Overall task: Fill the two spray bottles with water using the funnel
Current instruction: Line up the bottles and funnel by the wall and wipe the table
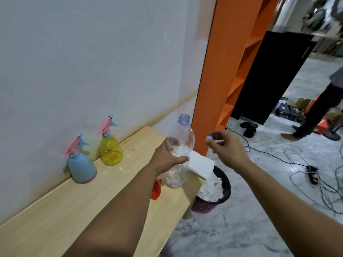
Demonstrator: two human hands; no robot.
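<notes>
My left hand (168,156) grips a clear water bottle (179,151) around its middle, upright, mouth uncapped, just above the tabletop (61,203). My right hand (225,147) hangs to the right of it, fingers pinching the small blue cap (209,138). Blue spray bottle (81,164) and yellow spray bottle (111,145) stand against the wall, near each other, sprayer heads on. Orange funnel (156,189) lies on the tabletop, partly hidden behind my left forearm. White napkins (201,166) sit at the far edge; a bin (211,193) stands on the floor beside it.
</notes>
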